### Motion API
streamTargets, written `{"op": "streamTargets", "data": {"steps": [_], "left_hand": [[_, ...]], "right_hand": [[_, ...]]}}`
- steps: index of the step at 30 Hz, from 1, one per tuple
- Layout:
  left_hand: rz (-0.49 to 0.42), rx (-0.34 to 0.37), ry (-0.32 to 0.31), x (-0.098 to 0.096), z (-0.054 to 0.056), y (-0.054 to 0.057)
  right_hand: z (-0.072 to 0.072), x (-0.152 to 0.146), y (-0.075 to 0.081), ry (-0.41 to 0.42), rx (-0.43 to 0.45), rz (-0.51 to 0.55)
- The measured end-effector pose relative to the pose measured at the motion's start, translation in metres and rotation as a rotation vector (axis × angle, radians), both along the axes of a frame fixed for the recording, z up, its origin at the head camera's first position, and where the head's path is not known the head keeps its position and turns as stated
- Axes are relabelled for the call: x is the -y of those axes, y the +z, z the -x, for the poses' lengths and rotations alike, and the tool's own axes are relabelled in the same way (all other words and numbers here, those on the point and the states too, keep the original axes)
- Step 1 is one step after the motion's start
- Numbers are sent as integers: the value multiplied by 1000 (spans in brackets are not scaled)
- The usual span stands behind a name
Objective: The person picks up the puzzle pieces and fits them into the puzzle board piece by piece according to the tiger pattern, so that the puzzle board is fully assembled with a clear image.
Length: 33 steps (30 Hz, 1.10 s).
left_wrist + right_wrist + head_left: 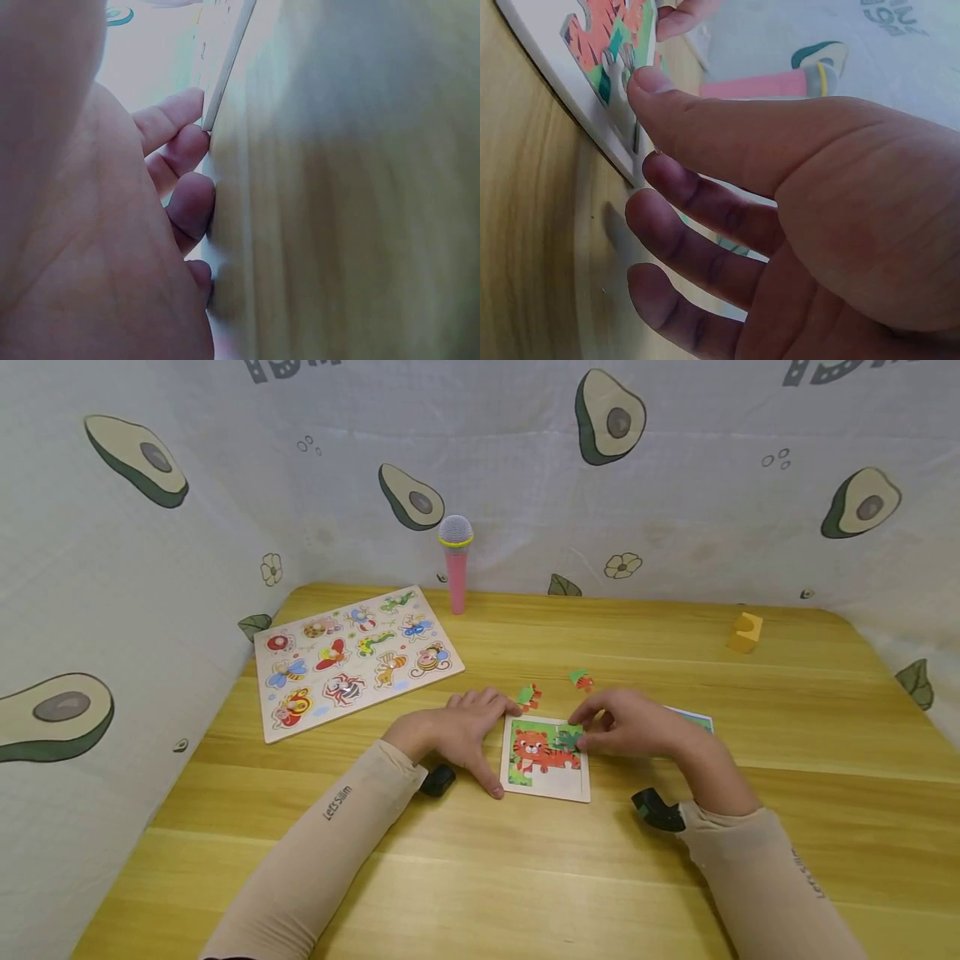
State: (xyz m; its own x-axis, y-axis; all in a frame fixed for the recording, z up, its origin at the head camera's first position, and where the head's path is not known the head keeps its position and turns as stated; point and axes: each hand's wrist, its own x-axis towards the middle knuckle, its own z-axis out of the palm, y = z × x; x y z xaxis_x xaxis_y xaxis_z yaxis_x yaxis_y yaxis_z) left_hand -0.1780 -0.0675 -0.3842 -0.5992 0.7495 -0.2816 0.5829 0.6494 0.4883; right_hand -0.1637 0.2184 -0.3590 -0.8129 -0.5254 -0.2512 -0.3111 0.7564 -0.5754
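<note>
A square tray puzzle [551, 792] with a red-orange tiger picture lies flat on the table, partly filled, with bare white backing at its lower part. My left hand [462, 735] is spread along its left side, thumb by the near corner and index finger by the far one. In the left wrist view, fingertips [191, 202] rest on the table beside the tray's edge. At the tray's far right corner my right hand [626, 723] pinches a green puzzle piece [566, 739] between thumb and index finger. Two loose pieces, one green and red [529, 697] and another [582, 681], lie just beyond the tray.
A wooden insect peg board [360, 660] lies at the back left. Behind it a pink toy microphone [457, 568] stands upright. A yellow block [746, 632] sits at the back right. A flat picture card [693, 718] is partly hidden behind my right hand.
</note>
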Motion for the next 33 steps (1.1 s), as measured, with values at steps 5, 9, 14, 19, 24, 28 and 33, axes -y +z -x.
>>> {"op": "streamTargets", "data": {"steps": [5, 9, 14, 19, 24, 28, 33], "left_hand": [[-1, -3, -3, 0, 0, 0], [1, -5, -4, 0, 0, 0], [6, -11, -6, 0, 1, -1], [7, -14, -5, 0, 1, -2], [5, -14, -5, 0, 1, -1], [6, -14, -5, 0, 0, 0], [6, -12, -4, 0, 0, 0]], "right_hand": [[1, 3, -2, 18, 21, 2], [1, 4, -3, 8, 26, -3], [2, 4, -5, 16, 18, 7], [3, 5, -8, 14, 17, 10], [3, 7, -8, 1, 11, 5], [1, 10, -9, 3, -16, 8], [0, 13, -9, -8, -32, -2]]}}
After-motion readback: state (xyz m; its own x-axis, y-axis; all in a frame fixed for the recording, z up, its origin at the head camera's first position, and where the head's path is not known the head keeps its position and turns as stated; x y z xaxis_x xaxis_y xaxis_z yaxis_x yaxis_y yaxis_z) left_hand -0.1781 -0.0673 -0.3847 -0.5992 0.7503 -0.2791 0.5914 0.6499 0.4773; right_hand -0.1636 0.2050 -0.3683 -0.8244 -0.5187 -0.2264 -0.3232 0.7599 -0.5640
